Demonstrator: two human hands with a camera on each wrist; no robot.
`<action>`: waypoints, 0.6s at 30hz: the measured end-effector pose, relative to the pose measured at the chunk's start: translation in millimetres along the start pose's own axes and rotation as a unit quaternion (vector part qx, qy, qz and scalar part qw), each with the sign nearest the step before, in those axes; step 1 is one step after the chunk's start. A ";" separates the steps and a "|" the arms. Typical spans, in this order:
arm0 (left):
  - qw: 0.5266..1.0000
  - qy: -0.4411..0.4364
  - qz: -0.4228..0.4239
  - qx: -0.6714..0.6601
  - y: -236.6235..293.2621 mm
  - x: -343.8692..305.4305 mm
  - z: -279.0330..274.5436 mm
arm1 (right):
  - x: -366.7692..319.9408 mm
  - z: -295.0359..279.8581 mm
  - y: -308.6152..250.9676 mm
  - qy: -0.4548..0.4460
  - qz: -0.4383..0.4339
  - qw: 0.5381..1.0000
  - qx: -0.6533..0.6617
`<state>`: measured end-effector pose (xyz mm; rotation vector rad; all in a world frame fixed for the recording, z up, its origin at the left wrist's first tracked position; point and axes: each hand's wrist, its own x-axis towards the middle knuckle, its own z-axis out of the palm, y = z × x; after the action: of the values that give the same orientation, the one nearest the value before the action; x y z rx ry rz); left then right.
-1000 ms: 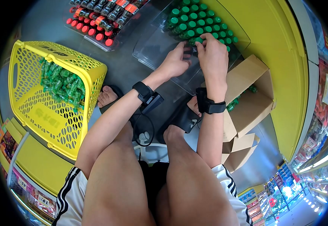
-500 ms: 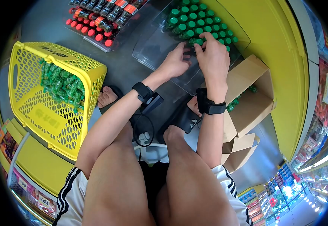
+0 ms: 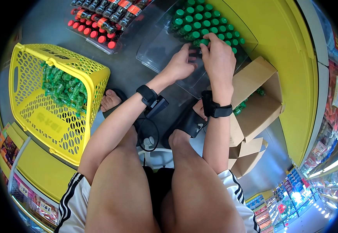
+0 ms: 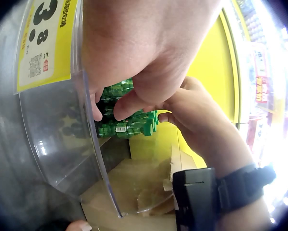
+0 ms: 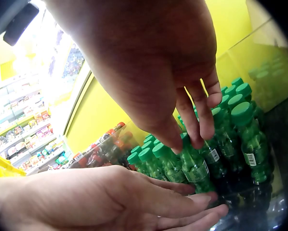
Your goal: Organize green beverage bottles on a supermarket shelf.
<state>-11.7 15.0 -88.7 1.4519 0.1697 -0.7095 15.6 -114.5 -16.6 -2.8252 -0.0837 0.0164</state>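
Note:
Rows of small green-capped bottles (image 3: 196, 25) stand in a clear plastic bin (image 3: 149, 50). My right hand (image 3: 220, 60) is over their near edge; in the right wrist view its thumb and fingertips pinch the cap of an upright green bottle (image 5: 196, 168). My left hand (image 3: 181, 65) is just left of it, with fingers extended; the right wrist view has this left hand (image 5: 120, 197) low beside the bottle's base, fingers nearly straight. In the left wrist view the left hand (image 4: 144, 43) reaches over the bin's wall, partly hiding the green bottles (image 4: 127, 127).
A yellow basket (image 3: 97, 83) holding many green bottles lies at the left. Red-capped dark bottles (image 3: 101, 39) fill another clear bin at the top. An open cardboard box (image 3: 260, 112) with green bottles inside stands at the right, beside a yellow shelf base (image 3: 293, 50).
My right hand has shifted slightly, its fingers staying around the front green-capped bottle. The left hand has stayed nearly in place.

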 end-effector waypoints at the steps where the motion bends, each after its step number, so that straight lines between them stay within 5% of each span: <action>1: 1.000 0.000 -0.001 0.003 0.8 -0.2 -0.1 | 0.2 0.2 0.3 0.000 0.000 1.000 0.000; 18: 1.000 -0.006 0.009 -0.025 -2.2 0.7 0.1 | -3.3 -2.4 0.7 -0.013 0.022 1.000 0.013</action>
<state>-12.3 14.8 -91.0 1.3988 0.1638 -0.6940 12.3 -116.0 -14.5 -2.8011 -0.0256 0.0632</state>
